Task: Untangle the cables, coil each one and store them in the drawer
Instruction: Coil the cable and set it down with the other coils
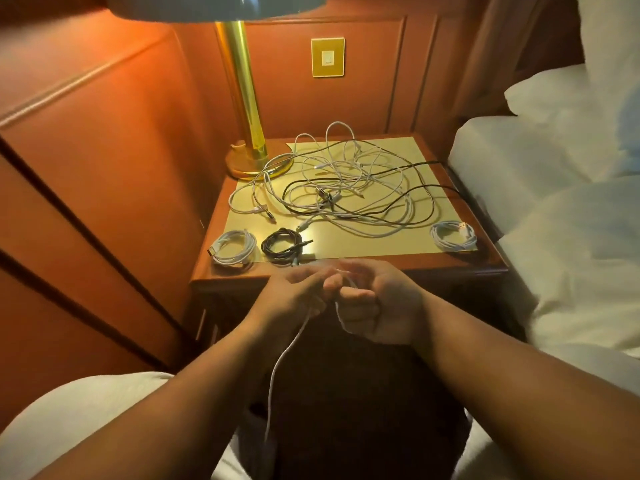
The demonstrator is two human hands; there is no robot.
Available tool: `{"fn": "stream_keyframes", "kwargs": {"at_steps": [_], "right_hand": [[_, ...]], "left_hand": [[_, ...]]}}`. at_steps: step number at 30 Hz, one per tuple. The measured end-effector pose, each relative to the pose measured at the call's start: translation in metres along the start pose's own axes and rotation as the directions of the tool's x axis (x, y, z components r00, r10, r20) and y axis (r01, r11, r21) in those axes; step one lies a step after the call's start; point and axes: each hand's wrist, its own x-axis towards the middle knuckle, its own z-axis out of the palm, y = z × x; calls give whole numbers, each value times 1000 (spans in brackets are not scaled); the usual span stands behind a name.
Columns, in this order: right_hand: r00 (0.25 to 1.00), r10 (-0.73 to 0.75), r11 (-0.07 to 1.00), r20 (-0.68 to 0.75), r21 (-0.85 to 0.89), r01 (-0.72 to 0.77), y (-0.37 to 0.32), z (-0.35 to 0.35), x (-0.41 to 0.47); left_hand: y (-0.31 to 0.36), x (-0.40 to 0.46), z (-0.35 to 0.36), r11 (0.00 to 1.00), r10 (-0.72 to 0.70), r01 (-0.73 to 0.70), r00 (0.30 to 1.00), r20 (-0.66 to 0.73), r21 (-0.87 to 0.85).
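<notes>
Got both hands at worktop (346, 263) front edge: left hand (294, 299) and right hand (374, 303) curled round white cable (287, 351), tail dangling down. Tangled cables (346, 188) mid-worktop, three finished coils (233, 249) along front.

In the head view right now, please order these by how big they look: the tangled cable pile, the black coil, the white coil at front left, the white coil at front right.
1. tangled cable pile
2-4. front-left white coil, black coil and front-right white coil look about alike; I cannot rank them.
</notes>
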Motion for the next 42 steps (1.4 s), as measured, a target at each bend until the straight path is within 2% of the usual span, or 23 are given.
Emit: {"fn": "stream_keyframes", "kwargs": {"at_steps": [2, 6, 9, 11, 15, 19, 22, 25, 26, 27, 28, 29, 30, 32, 33, 35, 36, 37, 38, 40, 42], "right_hand": [[999, -23, 1000, 26, -14, 23, -7, 0, 6], [992, -37, 961, -120, -275, 2, -17, -3, 11], [985, -5, 955, -175, -293, -47, -21, -8, 14], [984, 3, 940, -178, -336, -63, -23, -9, 16], [995, -30, 875, -97, -483, -21, -25, -4, 15], [995, -15, 934, -103, -357, -22, -20, -2, 11], [999, -36, 981, 30, -192, 41, -16, 1, 3], [975, -195, 981, 106, 20, 194, -16, 7, -3], [960, -267, 963, 81, 63, 263, -18, 7, -4], [937, -349, 937, 25, 31, 348, -20, 7, -5], [900, -434, 898, -42, -95, 429, -22, 5, -5], [850, -518, 832, -97, -291, 473, -23, 3, -5], [796, -592, 728, -126, -507, 462, -23, 0, -6], [719, -691, 413, -75, -857, 307, -21, -6, -6], [708, -706, 203, -7, -960, 193, -19, -7, -6], [763, -640, -201, 92, -978, -50, -15, -6, -4], [796, -601, -312, 76, -939, -146, -14, -6, -3], [812, -583, -354, 26, -908, -225, -14, -6, -3], [814, -580, -337, -42, -897, -287, -15, -6, -3], [809, -565, -240, -161, -907, -348, -13, -4, -2], [827, -506, -121, -243, -930, -347, -11, 0, 2]], "left_hand": [[-2, 8, 2, 992, -70, 74, 996, 48, -102], [-9, 19, 5, 970, -134, 141, 990, 48, -200], [-11, 25, 6, 953, -172, 175, 985, 34, -247], [-13, 28, 3, 956, -162, 156, 987, -4, -248], [-12, 26, 0, 982, -74, 64, 996, -51, -180], [-12, 25, 2, 969, -70, 72, 997, 16, -237], [-8, 17, 8, 952, -78, 117, 986, 145, -283], [-7, 7, 20, 949, -133, 177, 975, 180, -260], [-10, 6, 23, 956, -152, 192, 971, 187, -223], [-12, 5, 25, 966, -164, 198, 967, 197, -166], [-15, 5, 26, 978, -170, 191, 962, 213, -85], [-16, 5, 26, 982, -186, 190, 956, 225, 3], [-17, 6, 25, 978, -205, 193, 948, 243, 73], [-18, 8, 22, 965, -257, 230, 925, 279, 124], [-19, 9, 21, 957, -276, 236, 918, 283, 169], [-18, 11, 16, 920, -269, 175, 933, 240, 350], [-16, 11, 14, 883, -238, 122, 949, 208, 454], [-13, 12, 11, 839, -195, 72, 965, 175, 539], [-10, 12, 8, 804, -140, 26, 979, 146, 594], [-5, 12, 2, 768, -14, -56, 994, 104, 638], [-3, 13, -2, 769, 99, -133, 991, 89, 626]]}}
